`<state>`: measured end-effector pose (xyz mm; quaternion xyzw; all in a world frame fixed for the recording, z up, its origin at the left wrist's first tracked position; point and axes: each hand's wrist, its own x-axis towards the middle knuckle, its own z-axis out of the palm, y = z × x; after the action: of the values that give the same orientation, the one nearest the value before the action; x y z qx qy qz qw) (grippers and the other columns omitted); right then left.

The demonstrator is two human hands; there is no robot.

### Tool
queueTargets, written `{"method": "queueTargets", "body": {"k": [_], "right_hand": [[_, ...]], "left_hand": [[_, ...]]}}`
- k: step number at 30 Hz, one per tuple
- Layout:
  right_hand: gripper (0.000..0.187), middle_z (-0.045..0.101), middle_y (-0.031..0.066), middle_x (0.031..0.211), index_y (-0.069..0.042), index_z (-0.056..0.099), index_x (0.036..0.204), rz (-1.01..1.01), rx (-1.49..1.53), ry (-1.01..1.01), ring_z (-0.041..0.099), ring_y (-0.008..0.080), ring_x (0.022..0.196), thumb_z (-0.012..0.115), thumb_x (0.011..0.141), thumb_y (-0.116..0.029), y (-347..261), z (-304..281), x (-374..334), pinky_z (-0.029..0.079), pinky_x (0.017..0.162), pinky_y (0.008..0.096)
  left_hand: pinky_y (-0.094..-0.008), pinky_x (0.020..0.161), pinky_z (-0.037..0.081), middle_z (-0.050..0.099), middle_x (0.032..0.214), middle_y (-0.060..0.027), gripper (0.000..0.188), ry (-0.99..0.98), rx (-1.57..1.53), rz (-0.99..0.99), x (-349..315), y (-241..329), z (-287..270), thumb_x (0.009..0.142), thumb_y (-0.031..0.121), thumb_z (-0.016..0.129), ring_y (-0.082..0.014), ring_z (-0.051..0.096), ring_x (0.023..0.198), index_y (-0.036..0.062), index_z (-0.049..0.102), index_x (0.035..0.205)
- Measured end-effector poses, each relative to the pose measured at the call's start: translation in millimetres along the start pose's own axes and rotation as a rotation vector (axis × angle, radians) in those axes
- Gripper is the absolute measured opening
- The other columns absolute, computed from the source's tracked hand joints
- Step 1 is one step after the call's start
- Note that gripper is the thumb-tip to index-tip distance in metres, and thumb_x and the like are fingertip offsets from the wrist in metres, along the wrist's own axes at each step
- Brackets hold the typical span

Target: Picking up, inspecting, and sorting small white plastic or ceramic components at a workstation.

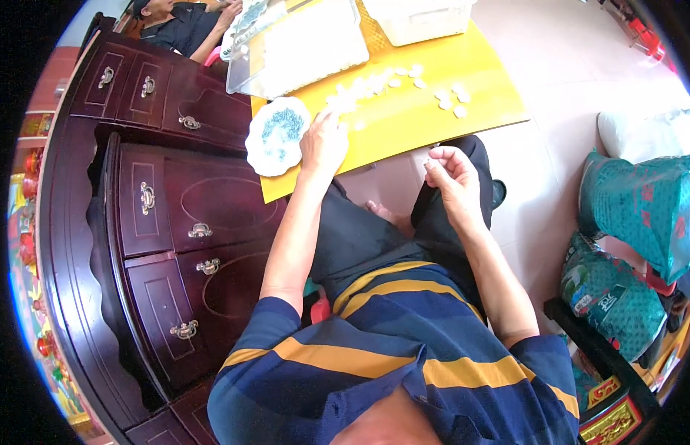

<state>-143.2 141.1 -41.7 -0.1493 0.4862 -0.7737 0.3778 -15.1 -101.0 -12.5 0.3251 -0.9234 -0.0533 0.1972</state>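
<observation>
At the left end of the yellow table (471, 81), my left hand (324, 144) reaches over the edge, right beside a white scalloped plate (254, 142). The plate holds a heap of small bluish-green bits. Its fingers point down, drawn together, by small white round pieces (371, 85) scattered across the tabletop; whatever is between the fingertips is hidden. My right hand (455, 180) is raised over my right knee, just off the table's near edge. Thumb and curled fingers meet in a pinch there, and anything they hold is too small to name.
Behind the pieces stand a white tray (308, 48) and a white plastic tub (426, 22). A dark wooden cabinet (152, 163) borders the left side. Another person (182, 26) sits at the far left. Teal sacks (634, 208) are stacked on the right.
</observation>
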Motion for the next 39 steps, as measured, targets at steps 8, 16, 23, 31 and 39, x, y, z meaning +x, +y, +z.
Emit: {"method": "queueTargets", "body": {"k": [8, 16, 23, 31, 39], "right_hand": [[0.014, 0.066, -0.0021, 0.089, -0.006, 0.065, 0.111, 0.016, 0.011, -0.021, 0.061, 0.0064, 0.076, 0.069, 0.098, -0.008, 1, -1, 1, 0.05, 0.072, 0.0211], [0.014, 0.065, -0.0018, 0.089, -0.006, 0.065, 0.111, 0.027, 0.004, -0.025, 0.06, 0.0066, 0.076, 0.069, 0.098, -0.007, 0, 1, -1, 0.05, 0.072, 0.0213], [0.014, 0.064, -0.0017, 0.089, -0.005, 0.064, 0.111, 0.021, 0.005, -0.03, 0.059, 0.0066, 0.075, 0.068, 0.098, -0.006, 0, 2, -1, 0.049, 0.072, 0.0214], [0.014, 0.064, -0.002, 0.089, -0.006, 0.064, 0.111, 0.023, 0.011, -0.036, 0.059, 0.0065, 0.075, 0.068, 0.098, -0.006, 3, 1, 0, 0.049, 0.072, 0.0213], [0.013, 0.064, -0.0022, 0.089, -0.006, 0.064, 0.111, 0.018, 0.012, -0.052, 0.059, 0.0063, 0.075, 0.068, 0.098, -0.006, 6, -1, 1, 0.049, 0.071, 0.0212]], "left_hand": [[-0.0417, 0.076, 0.053, 0.065, 0.083, -0.0125, 0.036, 0.135, -0.243, -0.034, -15, 1, -7, 0.091, 0.006, 0.063, -0.0298, 0.066, 0.078, 0.0094, 0.065, 0.126], [-0.042, 0.074, 0.053, 0.064, 0.082, -0.0127, 0.034, 0.143, -0.137, -0.072, -17, -10, 0, 0.089, 0.005, 0.065, -0.0309, 0.065, 0.076, 0.0069, 0.065, 0.123], [-0.0434, 0.073, 0.052, 0.063, 0.081, -0.0151, 0.021, 0.148, -0.115, -0.092, -23, -20, 3, 0.088, 0.007, 0.066, -0.033, 0.064, 0.076, 0.0027, 0.063, 0.108], [-0.0435, 0.074, 0.052, 0.064, 0.083, -0.014, 0.024, 0.096, -0.071, -0.045, -21, -5, 0, 0.088, 0.007, 0.066, -0.032, 0.064, 0.076, 0.0033, 0.064, 0.111], [-0.0458, 0.084, 0.055, 0.068, 0.112, -0.0183, 0.031, 0.064, -0.229, -0.027, -3, 7, 10, 0.089, 0.009, 0.069, -0.0365, 0.068, 0.098, 0.0072, 0.064, 0.119]]}}
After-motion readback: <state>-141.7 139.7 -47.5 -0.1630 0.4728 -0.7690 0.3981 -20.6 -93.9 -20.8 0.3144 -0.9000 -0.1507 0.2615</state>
